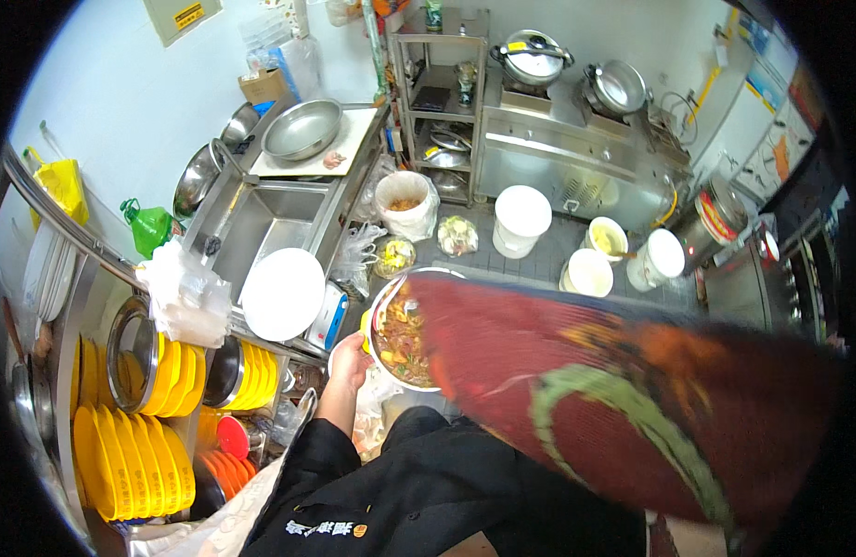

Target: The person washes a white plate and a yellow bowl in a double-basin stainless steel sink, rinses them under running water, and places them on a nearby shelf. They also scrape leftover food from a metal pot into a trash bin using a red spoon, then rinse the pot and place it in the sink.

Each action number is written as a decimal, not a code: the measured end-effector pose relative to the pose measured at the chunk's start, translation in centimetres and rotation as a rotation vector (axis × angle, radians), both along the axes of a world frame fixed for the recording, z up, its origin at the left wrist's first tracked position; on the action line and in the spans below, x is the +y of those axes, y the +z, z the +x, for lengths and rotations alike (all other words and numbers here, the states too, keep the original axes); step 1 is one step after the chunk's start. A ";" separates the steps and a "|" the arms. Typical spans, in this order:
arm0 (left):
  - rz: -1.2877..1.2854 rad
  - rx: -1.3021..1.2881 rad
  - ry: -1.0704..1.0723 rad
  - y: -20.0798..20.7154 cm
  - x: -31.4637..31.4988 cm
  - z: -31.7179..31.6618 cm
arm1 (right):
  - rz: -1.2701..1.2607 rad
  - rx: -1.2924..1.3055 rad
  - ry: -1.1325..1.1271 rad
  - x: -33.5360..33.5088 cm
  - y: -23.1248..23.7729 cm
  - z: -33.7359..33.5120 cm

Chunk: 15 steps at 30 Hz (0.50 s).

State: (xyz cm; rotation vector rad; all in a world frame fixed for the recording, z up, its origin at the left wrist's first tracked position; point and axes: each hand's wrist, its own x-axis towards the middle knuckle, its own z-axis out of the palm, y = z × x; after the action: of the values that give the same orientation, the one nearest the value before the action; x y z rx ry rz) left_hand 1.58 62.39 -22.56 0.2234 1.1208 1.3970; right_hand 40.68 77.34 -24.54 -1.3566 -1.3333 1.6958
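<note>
My left hand (351,360) is closed on the left rim of a round white tub, next to a yellow part (366,327) on its side. Chunky brown stew (398,345) with pale pieces and green bits fills the tub. A dark red patterned sleeve (623,408), blurred and close up, comes in from the right and covers the tub's right side. My right hand does not show.
On the left are a steel sink (284,218), a white round lid or plate (284,293) and a blue-edged scale (329,316). Yellow plates (135,464) fill the shelf below. White buckets (522,218) and bagged food (457,236) stand on the floor ahead. Pots (532,60) sit on the stove.
</note>
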 end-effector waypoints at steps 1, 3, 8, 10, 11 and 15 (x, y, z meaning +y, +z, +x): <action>0.055 -0.019 0.035 1.2 1.8 0.8 | 0.003 0.005 0.005 2.2 0.8 -0.3; -0.034 0.024 0.083 3.5 4.8 0.7 | -0.032 0.022 -0.012 5.8 3.4 -1.2; -0.084 0.072 0.203 5.2 10.8 -2.0 | -0.113 0.023 0.012 13.1 9.9 -6.1; -0.094 0.058 0.198 5.0 13.3 -4.0 | -0.136 0.019 0.005 16.1 10.7 -8.7; -0.123 0.050 0.245 4.8 14.5 -4.9 | -0.137 0.023 0.016 17.7 10.7 -10.0; -0.136 0.054 0.321 3.7 20.1 -9.7 | -0.130 -0.080 0.070 24.9 9.0 -15.6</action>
State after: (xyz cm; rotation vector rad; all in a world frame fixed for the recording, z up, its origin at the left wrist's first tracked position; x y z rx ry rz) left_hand -8.11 82.45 -18.83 -0.0188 1.3336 1.5949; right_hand 25.05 102.19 -15.50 -1.4804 -1.3498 1.8197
